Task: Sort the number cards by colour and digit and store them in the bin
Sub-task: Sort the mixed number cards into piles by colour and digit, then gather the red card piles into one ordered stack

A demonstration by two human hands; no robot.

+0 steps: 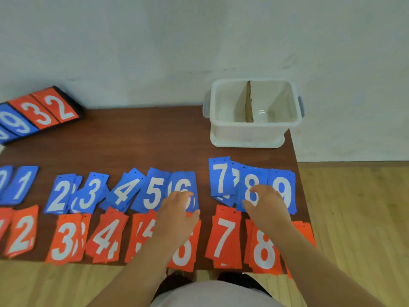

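Blue number cards lie in a row across the brown table (143, 142), in small piles from 0 at the left to 9 (284, 191) at the right. A row of orange cards lies below them along the front edge, with digits 2 to 8 readable. My left hand (177, 214) rests flat on the blue 6 pile (183, 185), fingers spread. My right hand (266, 207) lies on the blue 8 pile (252, 185), fingers loosely bent. The white plastic bin (254, 134) stands at the back right, split by a cardboard divider (249, 103), and holds no cards.
A flip scoreboard (42, 111) showing 9, 3, 2 lies at the back left corner. The table's right edge runs just past the 9 piles; a wooden floor (354, 218) lies beyond. A white wall (177, 41) stands behind.
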